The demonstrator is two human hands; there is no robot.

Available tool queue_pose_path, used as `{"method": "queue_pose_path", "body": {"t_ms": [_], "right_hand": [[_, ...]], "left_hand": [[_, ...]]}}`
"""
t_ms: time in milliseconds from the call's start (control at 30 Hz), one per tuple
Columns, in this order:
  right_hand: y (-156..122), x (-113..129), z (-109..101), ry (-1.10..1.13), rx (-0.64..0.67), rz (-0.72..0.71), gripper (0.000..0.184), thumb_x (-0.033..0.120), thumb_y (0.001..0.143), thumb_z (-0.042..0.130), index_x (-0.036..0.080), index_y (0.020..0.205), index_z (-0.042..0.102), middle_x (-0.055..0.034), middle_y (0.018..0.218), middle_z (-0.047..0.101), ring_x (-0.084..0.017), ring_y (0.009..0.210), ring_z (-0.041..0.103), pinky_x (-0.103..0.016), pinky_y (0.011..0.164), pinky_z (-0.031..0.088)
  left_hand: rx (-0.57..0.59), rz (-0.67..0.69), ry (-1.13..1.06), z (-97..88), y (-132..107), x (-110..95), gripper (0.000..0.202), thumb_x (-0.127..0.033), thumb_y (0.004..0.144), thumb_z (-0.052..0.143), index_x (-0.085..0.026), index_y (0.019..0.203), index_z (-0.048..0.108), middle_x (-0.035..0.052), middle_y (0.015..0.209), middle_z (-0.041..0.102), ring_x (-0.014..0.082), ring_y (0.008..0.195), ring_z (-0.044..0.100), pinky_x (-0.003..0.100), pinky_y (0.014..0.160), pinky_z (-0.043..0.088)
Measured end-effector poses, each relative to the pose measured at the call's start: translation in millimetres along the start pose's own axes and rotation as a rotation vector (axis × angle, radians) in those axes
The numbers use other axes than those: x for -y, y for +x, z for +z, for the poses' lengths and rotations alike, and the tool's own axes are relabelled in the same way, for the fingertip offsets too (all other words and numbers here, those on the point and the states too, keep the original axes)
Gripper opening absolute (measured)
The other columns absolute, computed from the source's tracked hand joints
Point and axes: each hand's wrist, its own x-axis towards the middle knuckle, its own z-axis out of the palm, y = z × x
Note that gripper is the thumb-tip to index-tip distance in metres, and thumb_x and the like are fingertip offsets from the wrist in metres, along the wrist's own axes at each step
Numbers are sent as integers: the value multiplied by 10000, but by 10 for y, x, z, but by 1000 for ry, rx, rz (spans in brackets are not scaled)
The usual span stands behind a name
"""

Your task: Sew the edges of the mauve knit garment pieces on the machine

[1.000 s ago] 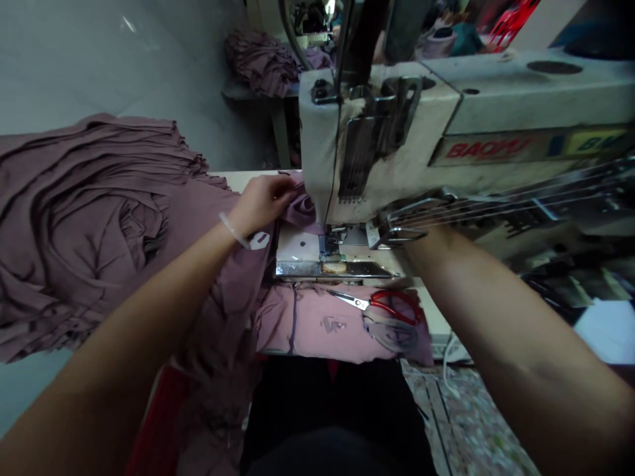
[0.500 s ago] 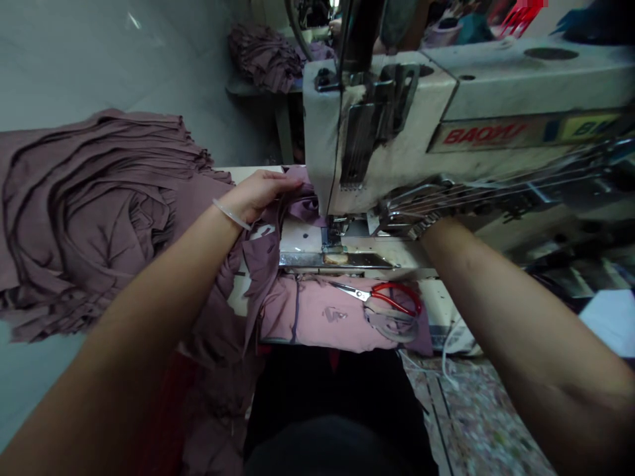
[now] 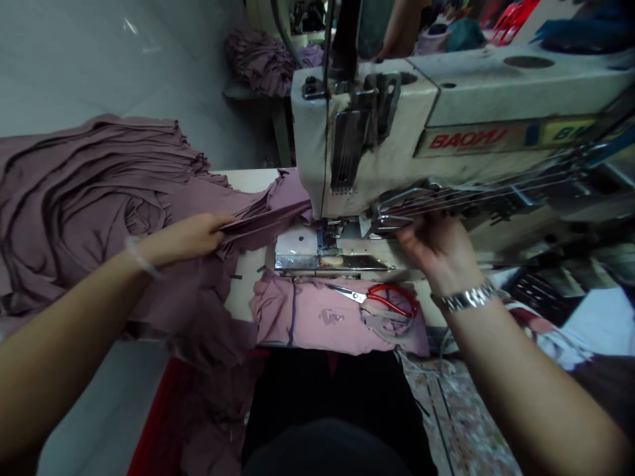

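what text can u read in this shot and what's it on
"BAOYU" in red, last letters slightly blurred, on the label on the sewing machine
Yellow panel beside it: dark letters, too blurred and cut off to read
No other readable text

On your left, a pale grey wall (image 3: 99, 73) shows a soft glint of light near its top. Ahead, past the counter (image 3: 248, 180), stands a small grey table (image 3: 238, 92) on a narrow leg. Low on your left sits a red bin (image 3: 153, 423), and on your right the floor (image 3: 461, 423) looks speckled and worn.
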Motion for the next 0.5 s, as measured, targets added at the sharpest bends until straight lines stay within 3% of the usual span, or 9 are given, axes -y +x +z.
{"method": "queue_pose_path", "body": {"t_ms": [100, 200, 267, 333, 367, 400, 433, 500], "right_hand": [[-369, 111, -369, -178, -38, 9, 109, 238, 848, 599, 180, 928, 645, -66, 907, 695, -155, 772, 663, -308, 671, 564], [-660, 228, -647, -339, -177, -161, 93, 205, 718, 684, 171, 804, 670, -79, 798, 691, -151, 659, 648, -277, 583, 547], [-787, 195, -606, -360, -247, -344, 97, 225, 718, 665, 177, 802, 673, -74, 822, 695, -154, 652, 644, -299, 596, 557], [-874, 41, -400, -508, -222, -549, 124, 238, 786, 630, 187, 889, 676, -56, 906, 701, -156, 717, 651, -344, 691, 575], [-899, -64, -274, -685, -186, -695, 185, 228, 819, 616, 192, 991, 674, -57, 958, 703, -159, 757, 657, -350, 721, 573], [-908, -170, -159, -957, -6, -745, 258, 199, 842, 599, 185, 1094, 656, -78, 1032, 699, -175, 838, 661, -365, 774, 567], [-899, -262, -70, -1235, 320, -801, 290, 186, 847, 599, 175, 1133, 650, -101, 1098, 688, -195, 914, 653, -377, 811, 561], [-824, -360, -5, -1640, 718, -945, 346, 143, 878, 544, 128, 1217, 613, -160, 1288, 596, -249, 1123, 578, -422, 914, 516]], "left_hand": [[-171, -226, -274, -65, -230, 235, 237, -383, 808, 604, -253, 958, 733, -77, 731, 723, 95, 624, 560, 195, 585, 472], [-365, -282, -682, -105, -321, 286, 189, -467, 709, 760, -302, 799, 743, -100, 709, 721, 102, 641, 563, 232, 567, 455], [-474, -179, -907, -86, -293, 151, 176, -496, 782, 709, -330, 830, 744, -113, 843, 741, 129, 751, 604, 282, 629, 490], [-563, 69, -974, 17, -228, -124, 258, -520, 907, 545, -346, 947, 731, -108, 1009, 732, 156, 887, 629, 328, 724, 530], [-583, 219, -937, 110, -196, -295, 311, -515, 949, 466, -340, 1018, 715, -90, 1079, 718, 169, 949, 633, 347, 775, 543], [-562, 361, -838, 228, -169, -472, 345, -510, 966, 424, -327, 1082, 693, -59, 1110, 713, 178, 967, 641, 362, 801, 552], [-456, 469, -660, 367, -151, -639, 361, -491, 976, 412, -306, 1181, 645, -20, 1169, 692, 184, 1002, 642, 372, 834, 554], [-297, 599, -476, 667, -134, -887, 456, -518, 836, 653, -233, 1192, 649, 50, 1187, 682, 230, 1056, 636, 387, 912, 539]]}}
